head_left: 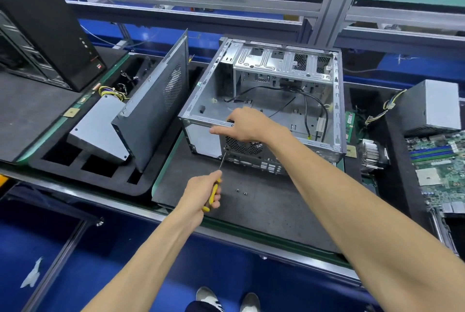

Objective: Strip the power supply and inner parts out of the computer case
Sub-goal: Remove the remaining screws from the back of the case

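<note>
Screwdriver (213,192) tip hidden at the perforated steel computer case (264,100) rear. Left hand (201,192) fingers wrap its yellow handle; right hand (245,125) fingers curl over the case rim, fingertips hidden

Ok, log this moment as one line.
left hand: drives screwdriver at case rear | right hand: grips case rim | loose screws: mat

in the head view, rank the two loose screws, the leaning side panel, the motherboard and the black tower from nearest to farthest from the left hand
From the left hand, which grips the screwdriver:
1. Two loose screws, on the mat just to its right.
2. Leaning side panel, up and to its left.
3. Motherboard, far right, and black tower, far upper left: too close to call.
</note>
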{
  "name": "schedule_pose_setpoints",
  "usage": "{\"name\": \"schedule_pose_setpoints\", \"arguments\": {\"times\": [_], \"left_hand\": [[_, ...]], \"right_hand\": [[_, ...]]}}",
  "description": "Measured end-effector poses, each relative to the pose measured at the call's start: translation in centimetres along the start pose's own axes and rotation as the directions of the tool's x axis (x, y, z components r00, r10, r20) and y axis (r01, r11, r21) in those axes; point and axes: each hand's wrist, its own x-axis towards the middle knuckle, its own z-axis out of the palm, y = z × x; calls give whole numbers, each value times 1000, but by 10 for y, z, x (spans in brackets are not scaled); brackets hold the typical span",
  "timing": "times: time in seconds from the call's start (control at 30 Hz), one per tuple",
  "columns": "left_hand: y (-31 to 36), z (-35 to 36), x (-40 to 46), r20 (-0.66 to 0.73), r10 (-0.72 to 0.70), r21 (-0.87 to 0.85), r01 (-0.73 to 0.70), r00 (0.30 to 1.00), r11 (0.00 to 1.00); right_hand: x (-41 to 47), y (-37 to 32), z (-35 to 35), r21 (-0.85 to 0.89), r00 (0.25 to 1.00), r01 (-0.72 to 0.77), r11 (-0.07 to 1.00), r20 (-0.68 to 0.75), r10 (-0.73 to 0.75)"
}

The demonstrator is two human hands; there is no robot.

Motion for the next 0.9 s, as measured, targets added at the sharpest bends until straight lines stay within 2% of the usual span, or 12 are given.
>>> {"name": "schedule_pose_setpoints", "arguments": {"times": [0.1, 0.17, 0.23, 0.3, 0.37, 0.43, 0.57, 0.67, 0.77, 0.9], "left_hand": [[-2, 3, -1, -90, 61, 75, -54, 994, 996], [-3, 2, -1, -38, 26, -83, -29, 999, 996], [-4, -1, -4, 76, -42, -275, 61, 996, 960], [-4, -3, -5, 146, -79, -336, 125, 986, 934], [-3, -4, -2, 147, -96, -316, 138, 985, 939], [0, -2, -1, 106, -90, -216, 111, 990, 970], [1, -2, -2, -30, 5, 22, -4, 1000, 1000], [-4, 2, -4, -95, 54, 104, -44, 994, 994], [-3, 7, -6, -92, 29, 28, -26, 995, 999], [3, 4, -7, -4, -28, -190, 27, 1000, 981]], "right_hand": [[0, -1, 0, 1, 1000, 4, 1000, -6, -4], [-1, -1, 0, -3, 1000, 5, 1000, -10, -5], [-1, -1, 0, -6, 1000, 3, 1000, -7, -3], [0, -1, 1, -6, 1000, -3, 1000, -6, 3], [0, -1, 1, -9, 1000, -6, 1000, -5, 6], [0, -1, 1, -12, 1000, -5, 1000, -8, 5], [-1, 0, 1, -4, 1000, -3, 1000, -8, 3], [-1, -1, 1, -3, 1000, -7, 1000, -9, 7], [-1, -1, 2, 2, 1000, -11, 1000, -11, 11], [0, 1, 3, 12, 1000, -10, 1000, -10, 10]]}}
